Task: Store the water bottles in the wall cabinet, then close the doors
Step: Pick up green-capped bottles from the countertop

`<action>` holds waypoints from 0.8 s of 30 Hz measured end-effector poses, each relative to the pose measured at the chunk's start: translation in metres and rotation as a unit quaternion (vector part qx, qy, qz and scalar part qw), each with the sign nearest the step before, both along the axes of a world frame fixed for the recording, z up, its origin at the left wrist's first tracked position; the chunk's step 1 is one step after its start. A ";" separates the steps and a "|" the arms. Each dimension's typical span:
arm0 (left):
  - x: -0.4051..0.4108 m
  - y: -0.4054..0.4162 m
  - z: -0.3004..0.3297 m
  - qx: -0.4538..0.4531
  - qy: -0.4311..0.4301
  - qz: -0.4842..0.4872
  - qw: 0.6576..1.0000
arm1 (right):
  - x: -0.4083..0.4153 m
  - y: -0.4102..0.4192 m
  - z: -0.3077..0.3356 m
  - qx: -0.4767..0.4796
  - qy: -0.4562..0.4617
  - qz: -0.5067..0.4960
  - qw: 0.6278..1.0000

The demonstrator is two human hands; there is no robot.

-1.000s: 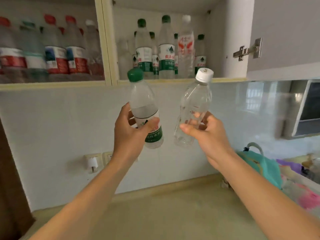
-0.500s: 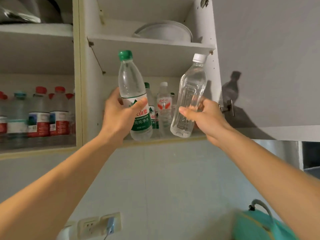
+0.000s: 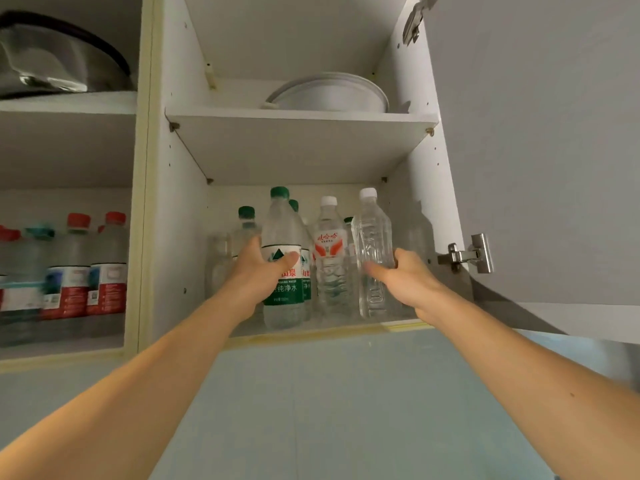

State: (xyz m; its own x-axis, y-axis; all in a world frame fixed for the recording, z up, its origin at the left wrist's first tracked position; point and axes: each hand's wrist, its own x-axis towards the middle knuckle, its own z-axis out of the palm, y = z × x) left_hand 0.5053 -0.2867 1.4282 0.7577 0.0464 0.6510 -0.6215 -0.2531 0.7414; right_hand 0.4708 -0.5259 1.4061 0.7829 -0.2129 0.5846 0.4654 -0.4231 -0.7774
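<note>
Head camera looks up into an open white wall cabinet (image 3: 180, 209) with its grey door (image 3: 540, 150) swung out to the right. On the lower shelf of the right compartment, the left hand (image 3: 258, 271) grips a clear plastic water bottle with a green cap and green-and-white label (image 3: 282, 237), fingers curled behind it and thumb pressed across the label. This bottle stands upright at the shelf's front edge. The right hand (image 3: 405, 278) holds a clear unlabelled plastic bottle with a white cap (image 3: 372, 233), thumb across the front and fingers wrapped round the far side; the bottle is upright, its base at or just above the shelf, which of the two I cannot tell. Between the two held bottles stands a clear bottle with a white cap and red-and-white label (image 3: 330, 251), and more green-capped bottles (image 3: 246, 220) stand behind. A white round bowl (image 3: 329, 95) sits on the upper shelf. In the left compartment, blurred, a row of red-capped bottles with red-and-white labels (image 3: 86, 271) fills the lower shelf, and a metal pan (image 3: 52, 60) lies above. Pale blue tiled wall (image 3: 329, 410) runs below the cabinet.
</note>
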 end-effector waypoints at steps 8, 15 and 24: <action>0.012 -0.023 0.000 0.008 0.017 -0.021 1.000 | 0.020 0.003 -0.002 -0.025 -0.006 -0.009 1.000; 0.029 -0.042 -0.002 0.019 0.001 0.002 1.000 | 0.035 0.004 -0.004 -0.031 -0.013 -0.022 0.999; 0.042 -0.055 -0.006 0.033 -0.023 0.053 0.998 | 0.048 0.003 -0.004 -0.035 0.014 -0.045 0.998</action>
State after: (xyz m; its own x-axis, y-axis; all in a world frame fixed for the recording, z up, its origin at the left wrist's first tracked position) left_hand 0.5470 -0.3421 1.4226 0.7201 0.0802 0.6892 -0.6220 -0.3657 0.6924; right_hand 0.5187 -0.5234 1.4025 0.7785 -0.2421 0.5790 0.4024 -0.5154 -0.7566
